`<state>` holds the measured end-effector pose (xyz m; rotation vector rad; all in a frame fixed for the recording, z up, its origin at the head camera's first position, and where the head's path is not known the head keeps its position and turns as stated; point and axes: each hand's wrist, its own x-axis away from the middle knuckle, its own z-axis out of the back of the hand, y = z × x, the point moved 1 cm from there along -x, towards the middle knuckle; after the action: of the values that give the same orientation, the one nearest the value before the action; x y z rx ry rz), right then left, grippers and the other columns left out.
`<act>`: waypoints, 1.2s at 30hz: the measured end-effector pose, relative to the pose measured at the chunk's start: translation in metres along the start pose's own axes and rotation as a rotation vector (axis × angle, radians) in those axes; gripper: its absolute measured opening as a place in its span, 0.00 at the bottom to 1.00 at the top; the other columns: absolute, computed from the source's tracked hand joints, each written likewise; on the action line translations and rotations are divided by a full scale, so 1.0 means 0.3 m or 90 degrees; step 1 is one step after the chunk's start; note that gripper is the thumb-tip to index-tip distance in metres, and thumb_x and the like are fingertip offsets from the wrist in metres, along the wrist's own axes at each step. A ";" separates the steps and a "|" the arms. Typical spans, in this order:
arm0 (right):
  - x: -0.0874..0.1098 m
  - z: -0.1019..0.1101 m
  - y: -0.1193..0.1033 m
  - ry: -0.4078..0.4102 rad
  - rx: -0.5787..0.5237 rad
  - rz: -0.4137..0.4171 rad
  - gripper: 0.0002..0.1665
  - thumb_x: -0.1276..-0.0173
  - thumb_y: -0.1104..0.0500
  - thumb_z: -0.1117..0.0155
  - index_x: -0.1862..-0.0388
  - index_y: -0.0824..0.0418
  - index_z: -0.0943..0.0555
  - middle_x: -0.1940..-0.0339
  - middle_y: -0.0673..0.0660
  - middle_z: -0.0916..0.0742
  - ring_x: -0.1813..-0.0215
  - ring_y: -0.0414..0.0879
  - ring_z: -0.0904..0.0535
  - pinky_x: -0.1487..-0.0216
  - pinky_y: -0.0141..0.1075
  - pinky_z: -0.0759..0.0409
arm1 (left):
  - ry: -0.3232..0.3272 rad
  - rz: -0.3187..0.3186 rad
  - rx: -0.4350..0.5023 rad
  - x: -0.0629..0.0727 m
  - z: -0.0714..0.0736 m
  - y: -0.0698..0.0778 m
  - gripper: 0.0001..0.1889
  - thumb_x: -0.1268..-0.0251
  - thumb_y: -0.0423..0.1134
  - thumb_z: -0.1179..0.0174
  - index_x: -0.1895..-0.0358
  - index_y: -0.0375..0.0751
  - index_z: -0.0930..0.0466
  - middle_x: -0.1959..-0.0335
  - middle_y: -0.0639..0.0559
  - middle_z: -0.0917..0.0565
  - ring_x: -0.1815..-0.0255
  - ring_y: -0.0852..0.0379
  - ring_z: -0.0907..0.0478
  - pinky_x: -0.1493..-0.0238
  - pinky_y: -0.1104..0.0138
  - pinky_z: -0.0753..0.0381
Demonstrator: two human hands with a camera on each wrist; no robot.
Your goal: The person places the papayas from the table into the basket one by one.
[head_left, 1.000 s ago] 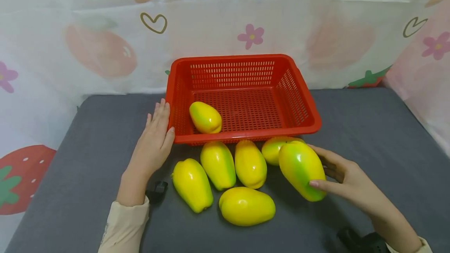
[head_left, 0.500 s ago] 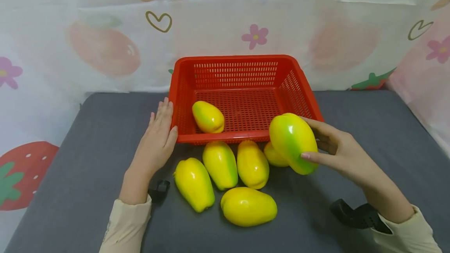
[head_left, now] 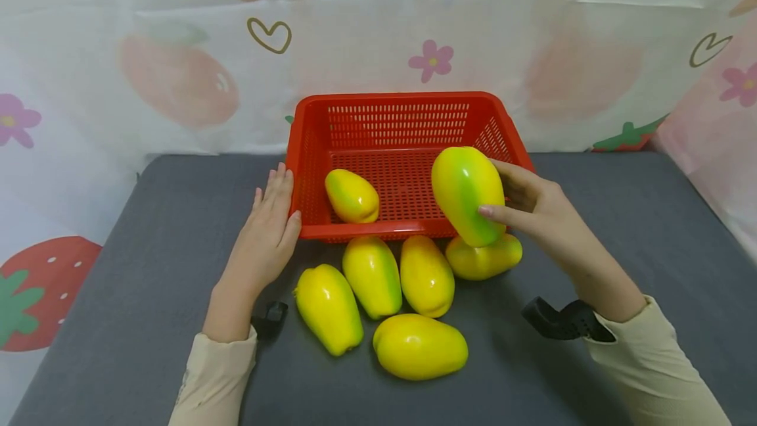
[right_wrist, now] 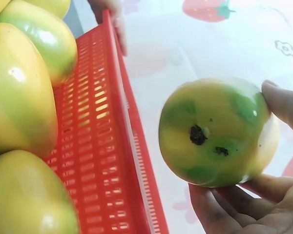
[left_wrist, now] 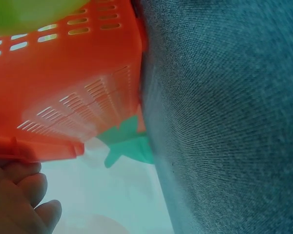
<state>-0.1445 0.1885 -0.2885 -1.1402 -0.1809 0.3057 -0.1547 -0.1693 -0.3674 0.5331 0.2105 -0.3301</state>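
Observation:
My right hand (head_left: 541, 206) grips a yellow-green papaya (head_left: 467, 192), thumb on the near side and fingers behind it. In the head view this papaya overlaps the front rim of a red plastic basket (head_left: 390, 229) near its right end. The right wrist view shows the dark-spotted end of the held papaya (right_wrist: 210, 136) beyond the basket's rim. Fingers straight, my left hand (head_left: 257, 242) rests against the basket's left side; the left wrist view catches its fingers (left_wrist: 31, 187) at the rim. One papaya (head_left: 351, 196) lies inside the basket, at the front left.
Several more papayas lie on the grey cloth before the basket, among them one papaya (head_left: 420, 347) lying crosswise nearest me and another papaya (head_left: 487, 258) beneath the held one in view. A printed curtain (head_left: 355, 31) hangs behind the basket.
My right hand has carried the papaya up and to the left, from in front of the basket's right corner to over its front rim. My left hand stays at the basket's side.

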 end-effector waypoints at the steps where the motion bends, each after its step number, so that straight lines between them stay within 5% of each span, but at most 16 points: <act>1: -0.008 -0.004 0.000 0.002 -0.003 -0.002 0.36 0.34 0.55 0.37 0.28 0.53 0.38 0.37 0.55 0.26 0.43 0.48 0.26 0.53 0.32 0.22 | -0.001 0.000 -0.001 0.000 0.000 0.000 0.32 0.28 0.40 0.60 0.26 0.33 0.58 0.24 0.42 0.57 0.24 0.48 0.62 0.28 0.51 0.62; 21: -0.154 -0.083 0.015 0.003 -0.071 0.007 0.38 0.35 0.54 0.37 0.28 0.56 0.38 0.37 0.56 0.26 0.43 0.48 0.26 0.49 0.33 0.23 | -0.001 -0.001 0.000 0.000 0.000 0.000 0.32 0.28 0.40 0.61 0.26 0.32 0.58 0.24 0.42 0.57 0.24 0.47 0.62 0.28 0.50 0.62; 36: -0.236 -0.135 0.035 -0.007 -0.028 -0.026 0.41 0.37 0.50 0.34 0.28 0.54 0.38 0.38 0.54 0.24 0.42 0.48 0.26 0.45 0.42 0.24 | -0.004 0.004 -0.002 0.000 0.000 0.001 0.32 0.28 0.40 0.60 0.26 0.33 0.58 0.24 0.41 0.57 0.24 0.47 0.62 0.28 0.50 0.61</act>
<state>-0.2010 0.1342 -0.3138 -1.1771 -0.2204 0.2730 -0.1545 -0.1690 -0.3672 0.5292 0.2038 -0.3250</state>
